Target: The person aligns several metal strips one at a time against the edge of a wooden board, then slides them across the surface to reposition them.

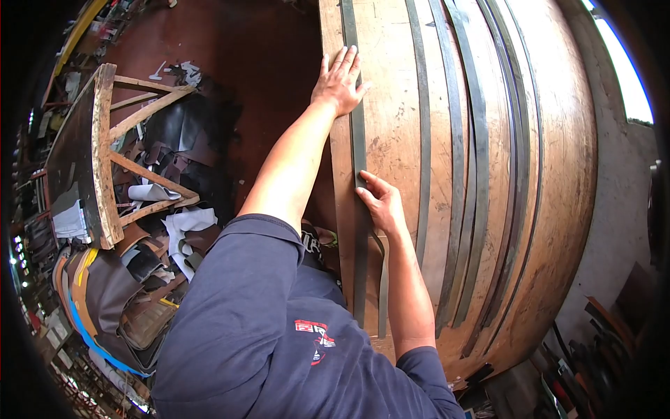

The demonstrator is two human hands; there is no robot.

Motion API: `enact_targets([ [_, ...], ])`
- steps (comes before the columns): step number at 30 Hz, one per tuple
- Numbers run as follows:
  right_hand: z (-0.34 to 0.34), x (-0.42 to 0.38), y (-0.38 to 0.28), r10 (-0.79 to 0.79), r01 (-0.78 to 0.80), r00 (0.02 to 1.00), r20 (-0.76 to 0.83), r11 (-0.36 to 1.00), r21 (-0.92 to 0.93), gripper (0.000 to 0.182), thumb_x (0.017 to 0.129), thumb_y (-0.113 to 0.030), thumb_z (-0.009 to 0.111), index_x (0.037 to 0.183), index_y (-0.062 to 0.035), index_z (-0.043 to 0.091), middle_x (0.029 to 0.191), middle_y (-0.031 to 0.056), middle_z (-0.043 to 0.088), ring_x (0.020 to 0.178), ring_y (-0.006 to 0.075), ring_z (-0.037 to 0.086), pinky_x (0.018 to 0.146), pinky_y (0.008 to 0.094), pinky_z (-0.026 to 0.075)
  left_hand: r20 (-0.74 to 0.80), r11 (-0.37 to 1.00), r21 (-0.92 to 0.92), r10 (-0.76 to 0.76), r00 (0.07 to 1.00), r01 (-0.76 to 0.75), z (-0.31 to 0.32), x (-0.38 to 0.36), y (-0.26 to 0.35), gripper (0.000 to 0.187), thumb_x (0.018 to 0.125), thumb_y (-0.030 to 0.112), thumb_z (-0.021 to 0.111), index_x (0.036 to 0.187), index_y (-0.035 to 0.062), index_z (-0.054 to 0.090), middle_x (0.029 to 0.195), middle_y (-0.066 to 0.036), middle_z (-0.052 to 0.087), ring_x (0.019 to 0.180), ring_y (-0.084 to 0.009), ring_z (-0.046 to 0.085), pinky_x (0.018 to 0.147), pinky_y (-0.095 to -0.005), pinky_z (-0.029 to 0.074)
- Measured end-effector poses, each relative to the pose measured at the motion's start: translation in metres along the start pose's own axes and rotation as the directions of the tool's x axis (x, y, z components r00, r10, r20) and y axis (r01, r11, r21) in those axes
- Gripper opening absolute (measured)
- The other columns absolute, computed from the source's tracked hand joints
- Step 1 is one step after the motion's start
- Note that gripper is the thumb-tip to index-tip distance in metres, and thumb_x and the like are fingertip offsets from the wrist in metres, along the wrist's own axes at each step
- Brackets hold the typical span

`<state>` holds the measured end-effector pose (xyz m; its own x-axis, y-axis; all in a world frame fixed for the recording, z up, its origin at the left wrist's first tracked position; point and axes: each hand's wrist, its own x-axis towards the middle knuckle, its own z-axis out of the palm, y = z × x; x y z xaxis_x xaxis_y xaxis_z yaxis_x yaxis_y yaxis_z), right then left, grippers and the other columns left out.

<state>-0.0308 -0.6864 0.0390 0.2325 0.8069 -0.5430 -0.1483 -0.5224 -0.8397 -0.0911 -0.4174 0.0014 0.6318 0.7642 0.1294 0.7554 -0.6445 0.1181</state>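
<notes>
A long dark strip [359, 146], which looks like leather, lies along the near edge of the wooden table [391, 84]. My left hand [340, 84] presses flat on its far part, with fingers stretched out and thumb apart. Lower down, my right hand [382, 202] has its thumb and forefinger at the strip's edge, the other fingers curled under and partly hidden. A narrower strip [383, 293] hangs in a curve below the right hand, beside the first one.
Several more dark strips [478, 160] lie lengthwise across the table. To the left stands a wooden trestle frame [106, 153], with scrap sheets [185, 133] and rolled material [118, 300] around it. A grey wall [614, 181] runs along the right, above stacked dark pieces [579, 377].
</notes>
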Motion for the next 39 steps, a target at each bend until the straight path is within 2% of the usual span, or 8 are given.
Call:
enact_targets([
  [24,0.001,0.000,-0.005,-0.026,0.021,0.998,-0.051,0.996,-0.091,0.042,0.085,-0.010,0.073,0.125,-0.0031,0.063,0.089,0.0017,0.064,0.080,0.0088,0.055,0.075,0.0242,0.049,0.037,1.000,-0.012,-0.004,0.999,0.004,0.000,0.001,0.001,0.071,0.098,0.050,0.041,0.153,0.0086,0.023,0.162,-0.009,0.014,0.150,-0.0214,0.009,0.121,-0.0474,0.005],
  [29,0.003,0.000,-0.008,0.012,-0.015,0.998,-0.069,0.998,-0.053,0.041,0.084,-0.011,0.072,0.124,-0.0027,0.064,0.089,0.0029,0.065,0.081,0.0101,0.057,0.077,0.0257,0.049,0.024,0.984,-0.179,-0.008,1.000,0.012,-0.002,0.001,-0.002,0.071,0.099,0.048,0.040,0.153,0.0073,0.021,0.162,-0.011,0.009,0.150,-0.0248,0.005,0.120,-0.0486,0.003],
  [31,0.004,0.000,-0.006,0.010,-0.017,0.996,-0.091,0.997,-0.078,0.041,0.083,-0.010,0.072,0.123,-0.0028,0.065,0.088,0.0026,0.065,0.081,0.0098,0.057,0.076,0.0255,0.049,-0.104,0.967,-0.231,0.081,0.991,-0.103,0.004,-0.007,-0.007,0.074,0.095,0.045,0.049,0.152,0.0048,0.023,0.161,-0.013,0.013,0.150,-0.0276,0.009,0.119,-0.0539,0.005],
  [32,0.005,0.000,-0.006,0.025,-0.030,0.996,-0.082,0.998,-0.056,0.040,0.083,-0.010,0.072,0.122,-0.0026,0.065,0.090,0.0044,0.067,0.083,0.0105,0.059,0.077,0.0267,0.049,-0.174,0.952,-0.239,0.151,0.973,-0.190,0.002,-0.011,-0.007,0.076,0.093,0.045,0.052,0.152,0.0042,0.024,0.161,-0.014,0.015,0.150,-0.0284,0.011,0.118,-0.0556,0.006],
  [34,0.008,-0.001,-0.003,0.019,-0.021,0.994,-0.111,1.000,-0.014,0.040,0.083,-0.010,0.072,0.122,-0.0023,0.065,0.091,0.0064,0.069,0.084,0.0111,0.060,0.077,0.0270,0.050,-0.051,0.846,-0.244,0.477,0.877,-0.474,-0.016,-0.049,0.002,0.083,0.088,0.046,0.059,0.151,0.0039,0.026,0.160,-0.014,0.019,0.149,-0.0288,0.015,0.118,-0.0576,0.007],
  [36,0.008,-0.005,-0.013,0.019,-0.023,0.992,-0.123,0.999,-0.033,0.039,0.083,-0.009,0.070,0.121,-0.0023,0.065,0.091,0.0067,0.069,0.083,0.0112,0.060,0.077,0.0268,0.050,-0.187,0.450,-0.325,0.832,0.523,-0.832,-0.013,-0.097,0.001,0.087,0.087,0.055,0.057,0.151,0.0056,0.026,0.160,-0.013,0.021,0.149,-0.0280,0.016,0.118,-0.0578,0.007],
  [38,0.011,-0.007,-0.018,0.016,-0.024,0.992,-0.128,0.998,-0.061,0.039,0.083,-0.009,0.069,0.121,-0.0022,0.065,0.091,0.0069,0.069,0.082,0.0114,0.060,0.077,0.0265,0.050,0.140,0.359,-0.588,0.928,0.347,-0.724,-0.046,-0.115,-0.004,0.090,0.085,0.064,0.052,0.151,0.0078,0.027,0.159,-0.012,0.022,0.149,-0.0271,0.017,0.118,-0.0579,0.006],
  [39,0.014,-0.008,-0.017,0.017,-0.019,0.989,-0.147,1.000,-0.016,0.039,0.083,-0.009,0.068,0.121,-0.0019,0.065,0.091,0.0069,0.069,0.081,0.0112,0.060,0.077,0.0264,0.050,0.260,0.400,-0.543,0.916,0.306,-0.738,-0.044,-0.106,-0.009,0.092,0.084,0.070,0.048,0.151,0.0098,0.027,0.159,-0.012,0.024,0.149,-0.0271,0.017,0.118,-0.0574,0.007],
])
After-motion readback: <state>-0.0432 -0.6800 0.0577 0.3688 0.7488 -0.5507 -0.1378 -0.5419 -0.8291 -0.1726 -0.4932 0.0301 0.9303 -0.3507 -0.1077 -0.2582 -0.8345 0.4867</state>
